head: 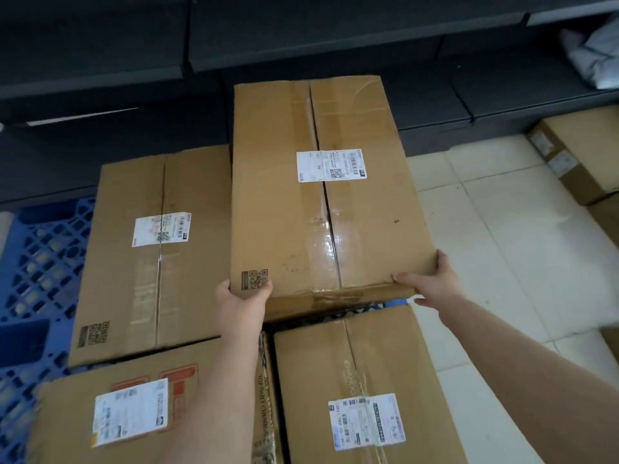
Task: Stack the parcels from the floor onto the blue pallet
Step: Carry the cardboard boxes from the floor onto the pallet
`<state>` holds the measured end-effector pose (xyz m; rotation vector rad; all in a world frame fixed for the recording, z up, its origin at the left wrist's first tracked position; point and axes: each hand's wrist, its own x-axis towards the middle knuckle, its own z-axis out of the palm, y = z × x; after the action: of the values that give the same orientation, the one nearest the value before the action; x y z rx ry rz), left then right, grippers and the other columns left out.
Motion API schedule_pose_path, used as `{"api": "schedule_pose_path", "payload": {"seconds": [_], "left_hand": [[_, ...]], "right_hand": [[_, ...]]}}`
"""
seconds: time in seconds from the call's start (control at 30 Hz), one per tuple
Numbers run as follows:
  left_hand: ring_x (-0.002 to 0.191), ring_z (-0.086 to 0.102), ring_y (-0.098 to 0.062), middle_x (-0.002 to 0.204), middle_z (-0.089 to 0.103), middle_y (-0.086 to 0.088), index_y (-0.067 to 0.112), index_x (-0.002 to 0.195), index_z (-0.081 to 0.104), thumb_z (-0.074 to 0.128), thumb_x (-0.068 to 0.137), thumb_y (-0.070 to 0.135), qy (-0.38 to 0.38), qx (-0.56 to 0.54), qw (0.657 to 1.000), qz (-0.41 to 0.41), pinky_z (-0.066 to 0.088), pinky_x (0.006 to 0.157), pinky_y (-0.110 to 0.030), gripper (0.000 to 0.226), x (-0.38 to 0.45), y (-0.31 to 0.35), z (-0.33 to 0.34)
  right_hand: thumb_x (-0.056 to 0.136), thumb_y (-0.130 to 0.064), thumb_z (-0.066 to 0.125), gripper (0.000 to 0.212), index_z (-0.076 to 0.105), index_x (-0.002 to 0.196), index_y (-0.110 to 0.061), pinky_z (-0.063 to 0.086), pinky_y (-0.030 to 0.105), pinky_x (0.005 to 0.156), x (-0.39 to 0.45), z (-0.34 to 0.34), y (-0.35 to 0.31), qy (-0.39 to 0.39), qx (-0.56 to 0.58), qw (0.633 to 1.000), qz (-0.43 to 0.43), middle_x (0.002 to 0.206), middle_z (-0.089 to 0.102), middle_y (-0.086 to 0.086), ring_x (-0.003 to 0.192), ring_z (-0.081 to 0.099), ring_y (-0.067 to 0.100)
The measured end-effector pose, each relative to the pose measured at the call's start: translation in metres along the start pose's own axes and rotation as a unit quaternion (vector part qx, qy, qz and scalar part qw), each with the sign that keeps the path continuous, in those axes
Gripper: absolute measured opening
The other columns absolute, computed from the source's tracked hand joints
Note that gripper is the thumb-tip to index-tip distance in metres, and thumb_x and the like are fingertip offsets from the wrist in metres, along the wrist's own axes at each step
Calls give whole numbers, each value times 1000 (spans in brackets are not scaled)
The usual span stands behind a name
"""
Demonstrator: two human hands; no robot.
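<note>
Head view, looking down over a blue pallet [40,262] loaded with cardboard parcels. The large held parcel [321,195], taped along its centre seam and bearing a white shipping label [331,165], sits at the far right of the pallet, its near edge raised above the parcel in front. The left hand [241,298] grips the near left corner of this parcel, thumb on the top face beside a printed QR code [254,279]. The right hand [432,279] grips the near right corner, fingers curled over the top edge and side.

Just beside it on the left lies a second parcel [150,256], flat on the pallet, with its own white label. Two more parcels occupy the near row: a near-left parcel [117,416] with red printing and a label, partly hidden by the left forearm, and a near-right parcel [365,390] directly below the held parcel's near edge.

To the right, pale floor tiles [502,229] show, and another brown box [582,152] stands on them near dark shelving [301,38]. A white bag [596,55] lies on a shelf at upper right.
</note>
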<state>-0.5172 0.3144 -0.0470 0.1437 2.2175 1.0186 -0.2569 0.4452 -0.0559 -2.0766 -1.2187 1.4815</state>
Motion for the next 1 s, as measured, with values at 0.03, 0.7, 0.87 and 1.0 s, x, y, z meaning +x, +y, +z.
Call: {"api": "schedule_pose_path", "payload": {"seconds": [0.03,0.7,0.87,1.0], "left_hand": [[118,53,-27,135,52,-5,14,142,32,79,73,30,-2,-3,1000,-3,39,88,-32,85,-5,-7,-3],[96,60,-20,116,60,0,19,120,56,56,86,27,-268,439,842,162,45,85,-25,35,-321,92,-77],[104,60,-25,119,62,-6,14,112,59,55,87,21,-338,444,786,266,43,79,-25,26,-443,126,-21],[108,60,-27,118,61,-8,16,106,59,56,84,25,-359,458,749,317,47,91,-31,23,-532,130,39]], "right_hand": [[64,-21,84,101,23,145,-27,55,44,82,-2,-1,0,-5,-7,1000,-3,124,46,-1,103,54,24],[84,-35,63,53,48,132,-20,43,29,89,-319,-217,-40,6,-236,971,-47,126,54,6,112,55,23],[84,-43,62,48,54,124,-19,44,30,82,-382,-333,-3,75,-215,974,-2,120,59,5,108,57,23],[83,-44,62,49,55,124,-18,45,29,80,-405,-423,51,126,-129,983,45,122,59,4,108,57,23]]}}
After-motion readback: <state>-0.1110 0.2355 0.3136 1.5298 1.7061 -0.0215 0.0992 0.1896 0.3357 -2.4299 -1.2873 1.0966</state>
